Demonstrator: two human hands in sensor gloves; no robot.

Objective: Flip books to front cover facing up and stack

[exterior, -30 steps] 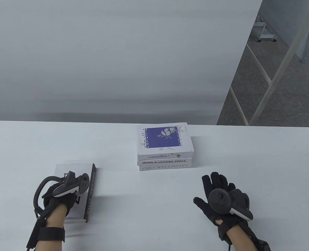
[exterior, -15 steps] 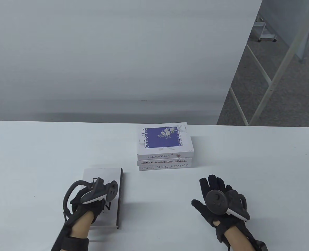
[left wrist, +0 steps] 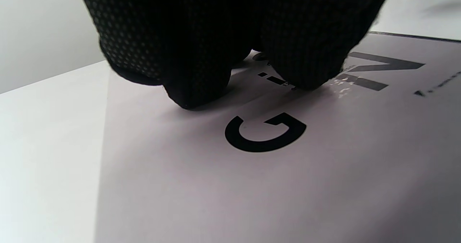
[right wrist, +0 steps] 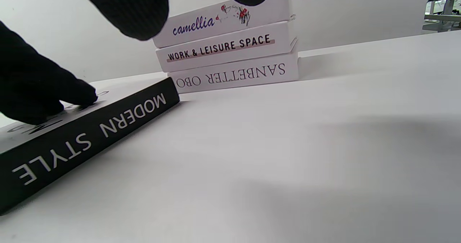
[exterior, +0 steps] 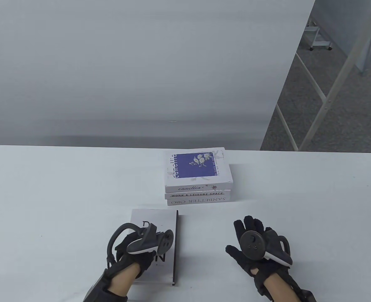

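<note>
A grey book with a black spine reading MODERN STYLE (exterior: 151,217) lies flat on the table, cover lettering up. My left hand (exterior: 135,243) rests on its cover; in the left wrist view its fingertips (left wrist: 194,66) press on the cover (left wrist: 270,171). A stack of three white books (exterior: 198,176), the camellia one on top, stands just behind. My right hand (exterior: 251,231) is open and empty, fingers spread, to the right of the grey book. The right wrist view shows the black spine (right wrist: 90,135) and the stack (right wrist: 230,45).
The white table (exterior: 314,195) runs wide to left and right of the books. A grey wall panel stands behind its far edge. Metal frame legs (exterior: 323,94) show on the floor at the far right.
My left hand has slid the grey book to the right across the table, to just in front of the stack. My right hand has shifted slightly left and nearer.
</note>
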